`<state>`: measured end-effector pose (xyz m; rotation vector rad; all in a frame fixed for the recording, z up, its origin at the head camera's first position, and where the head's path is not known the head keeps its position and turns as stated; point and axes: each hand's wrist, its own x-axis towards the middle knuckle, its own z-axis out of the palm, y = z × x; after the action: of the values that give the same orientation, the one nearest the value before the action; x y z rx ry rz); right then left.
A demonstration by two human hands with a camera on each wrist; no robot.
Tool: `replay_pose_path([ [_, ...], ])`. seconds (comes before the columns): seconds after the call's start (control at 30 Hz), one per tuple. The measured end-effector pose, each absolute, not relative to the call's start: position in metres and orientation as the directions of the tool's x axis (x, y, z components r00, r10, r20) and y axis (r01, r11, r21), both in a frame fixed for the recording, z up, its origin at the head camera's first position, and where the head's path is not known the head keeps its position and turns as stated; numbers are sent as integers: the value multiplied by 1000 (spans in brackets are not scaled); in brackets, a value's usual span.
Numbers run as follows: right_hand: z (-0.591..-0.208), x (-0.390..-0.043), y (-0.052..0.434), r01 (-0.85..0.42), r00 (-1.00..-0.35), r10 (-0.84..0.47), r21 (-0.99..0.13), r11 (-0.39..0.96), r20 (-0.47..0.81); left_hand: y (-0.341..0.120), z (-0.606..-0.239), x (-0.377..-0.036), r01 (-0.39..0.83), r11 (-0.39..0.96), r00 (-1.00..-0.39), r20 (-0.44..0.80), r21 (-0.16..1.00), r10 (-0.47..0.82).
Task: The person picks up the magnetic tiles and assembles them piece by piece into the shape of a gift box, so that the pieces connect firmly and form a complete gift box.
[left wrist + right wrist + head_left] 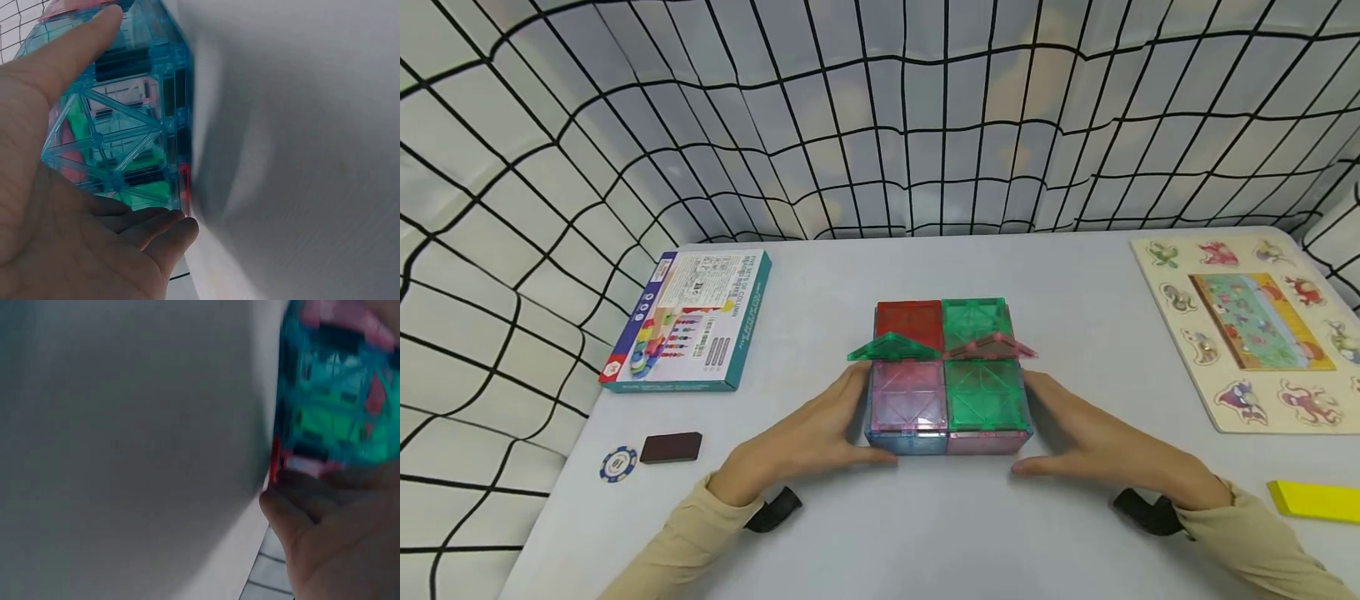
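A low block of translucent magnetic tiles [910,396] stands mid-table, its top squares red, green and pinkish purple. Across the top, a green triangular tile [895,347] and a pink triangular tile [990,347] stand side by side. My left hand [820,425] lies along the block's left side, thumb toward the near corner and fingers reaching back. On the opposite side my right hand [1086,429] mirrors it with fingers extended. Both wrist views show fingers near the blue side tiles [125,134]; whether every fingertip touches cannot be told.
At the back left lies a flat game box [700,321]. Nearer are a poker chip [618,464] and a dark brown block [671,447]. A wooden picture board [1172,333] and a yellow block [1318,502] lie at right. Black netting [943,129] rises behind the table.
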<state>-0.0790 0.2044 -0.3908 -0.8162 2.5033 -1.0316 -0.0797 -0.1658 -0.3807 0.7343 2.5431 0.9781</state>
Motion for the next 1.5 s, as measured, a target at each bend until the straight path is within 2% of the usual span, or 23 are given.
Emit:
replay_pose_path([
  [0.17,-393,-85,190,-390,-798,-603,-758,522,-5,-164,-382,-83,378,635,-823,-70,674,564],
  [0.37,-391,-95,185,-432,-796,-604,-727,534,29,-161,-384,-94,392,631,-824,-51,669,565],
  [0.8,-386,-132,191,-423,-800,-600,-722,547,14,-149,-389,-128,391,602,-821,-32,696,570],
  [0.93,-384,-143,195,-382,-801,-597,-736,560,-38,-148,-390,-134,383,599,-827,-28,703,561],
  [1.13,-364,-151,222,-277,-805,-574,-764,583,-146,-155,-383,-130,315,670,-847,-120,672,518],
  [1.23,-349,-157,238,-292,-801,-588,-783,549,-113,-163,-374,-125,279,698,-859,-153,659,488],
  [1.37,-333,-164,243,-340,-839,-544,-777,529,-3,-174,-360,-122,248,699,-881,-145,671,451],
  [1.43,-330,-167,237,-385,-854,-514,-767,514,85,-177,-354,-122,243,680,-894,-112,692,433],
  [1.5,-331,-171,227,-466,-835,-517,-743,481,190,-178,-349,-123,270,647,-905,-41,713,424],
])
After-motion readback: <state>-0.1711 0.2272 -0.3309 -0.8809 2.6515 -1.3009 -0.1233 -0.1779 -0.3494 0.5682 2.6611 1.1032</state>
